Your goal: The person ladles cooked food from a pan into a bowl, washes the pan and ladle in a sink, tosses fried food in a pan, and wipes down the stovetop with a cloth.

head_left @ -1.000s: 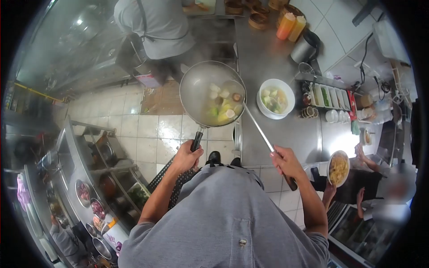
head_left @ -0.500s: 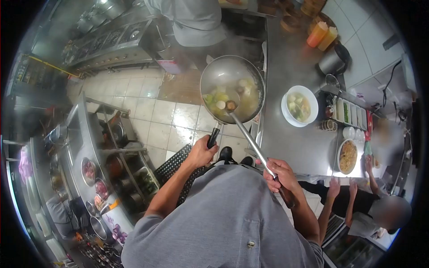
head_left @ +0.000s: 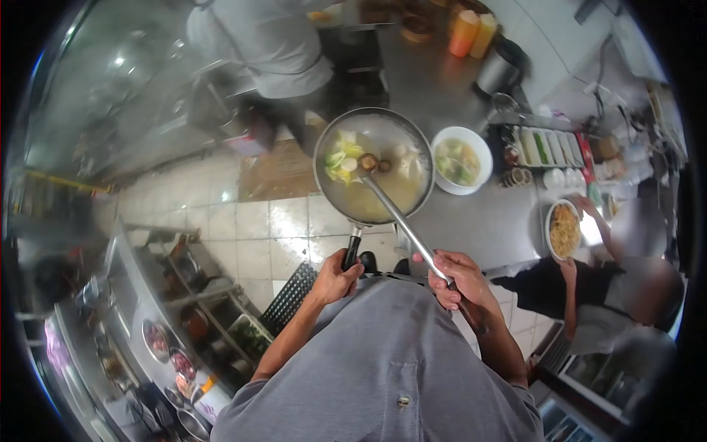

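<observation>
My left hand [head_left: 337, 278] is closed around the black handle of a wok [head_left: 396, 122]. Cloudy broth with green vegetables, pale pieces and brown mushrooms fills part of the wok. In my right hand [head_left: 464, 281] is a long metal ladle [head_left: 400, 218], its fingers wrapped round the dark grip. The ladle's head is in the wok among the vegetables, holding what looks like a mushroom. Right beside the wok's rim, a white bowl [head_left: 483, 168] of soup with vegetables stands on the steel counter [head_left: 471, 228].
At the right, a person's hands hold an oval dish [head_left: 551, 234] of noodles. Condiment trays [head_left: 549, 151] and squeeze bottles [head_left: 464, 33] stand along the counter's far side. Another person [head_left: 265, 51] is in front, near the stoves. Shelves [head_left: 158, 269] with ingredients line the left.
The wok, in my left hand, has come closer to the white bowl. The ladle's head still sits in the wok. The noodle dish is now lifted in the other person's hands.
</observation>
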Motion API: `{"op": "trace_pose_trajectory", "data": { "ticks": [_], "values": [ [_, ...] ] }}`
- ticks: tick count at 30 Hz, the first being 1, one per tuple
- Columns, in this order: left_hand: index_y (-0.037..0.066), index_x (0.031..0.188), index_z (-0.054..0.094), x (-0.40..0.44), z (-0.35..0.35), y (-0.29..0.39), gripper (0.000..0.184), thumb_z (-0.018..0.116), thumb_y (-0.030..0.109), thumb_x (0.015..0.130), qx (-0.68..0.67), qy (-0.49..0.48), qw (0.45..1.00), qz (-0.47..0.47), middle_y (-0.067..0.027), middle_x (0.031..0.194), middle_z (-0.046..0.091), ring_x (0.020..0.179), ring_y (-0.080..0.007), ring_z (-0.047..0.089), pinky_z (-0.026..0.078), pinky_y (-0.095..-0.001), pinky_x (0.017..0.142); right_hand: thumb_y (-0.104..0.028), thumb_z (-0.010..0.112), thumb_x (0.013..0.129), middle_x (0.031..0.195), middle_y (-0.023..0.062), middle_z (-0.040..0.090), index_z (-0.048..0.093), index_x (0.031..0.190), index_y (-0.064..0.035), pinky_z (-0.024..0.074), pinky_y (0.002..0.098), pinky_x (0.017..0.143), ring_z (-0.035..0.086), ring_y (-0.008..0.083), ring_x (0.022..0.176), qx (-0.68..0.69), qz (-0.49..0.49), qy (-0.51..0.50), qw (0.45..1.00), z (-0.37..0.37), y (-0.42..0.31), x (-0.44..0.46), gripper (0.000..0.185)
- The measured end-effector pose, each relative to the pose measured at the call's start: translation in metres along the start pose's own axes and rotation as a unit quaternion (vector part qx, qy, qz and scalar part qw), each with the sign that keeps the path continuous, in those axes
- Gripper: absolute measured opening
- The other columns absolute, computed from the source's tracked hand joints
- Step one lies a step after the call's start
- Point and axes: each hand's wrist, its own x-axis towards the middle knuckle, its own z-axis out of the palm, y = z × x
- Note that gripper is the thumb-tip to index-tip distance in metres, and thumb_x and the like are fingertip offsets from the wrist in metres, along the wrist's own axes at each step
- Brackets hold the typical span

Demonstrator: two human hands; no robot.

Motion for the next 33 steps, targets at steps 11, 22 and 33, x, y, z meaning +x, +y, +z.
{"op": "trace_pose_trajectory", "data": {
  "ticks": [11,22,33],
  "values": [
    [0.001,0.094,0.052,0.038,0.007,0.013,0.014,0.062,0.011,0.092,0.020,-0.039,0.999,0.023,-0.0036,0.064,0.054,0.046,-0.0135,0.053,0.043,-0.0290,0.043,-0.026,0.046,0.106,0.064,0.0001,0.047,0.054,0.130,0.0052,0.0319,0.0212,0.029,0.037,0.0034,0.035,0.042,-0.117,0.096,0.988,-0.046,-0.017,-0.058,0.040],
    [-0.001,0.092,0.053,0.050,-0.001,0.025,0.017,0.063,0.012,0.091,0.086,-0.003,0.996,0.006,-0.0065,0.059,0.055,0.044,-0.0152,0.054,0.045,-0.0316,0.044,-0.021,0.056,0.100,0.063,0.0014,0.050,0.060,0.123,0.0040,0.0329,0.0248,0.033,0.042,0.0077,0.037,-0.021,-0.152,0.243,0.958,-0.095,0.003,-0.051,0.034],
    [-0.001,0.095,0.052,0.051,-0.013,0.022,0.018,0.064,0.012,0.092,0.100,0.020,0.995,0.016,-0.0058,0.059,0.055,0.044,-0.0145,0.054,0.044,-0.0297,0.043,-0.014,0.066,0.092,0.059,0.0132,0.049,0.057,0.128,0.0038,0.0397,0.0344,0.051,0.047,0.0206,0.049,-0.525,-0.265,0.385,0.712,-0.128,0.049,-0.031,0.041]
  ]
}}
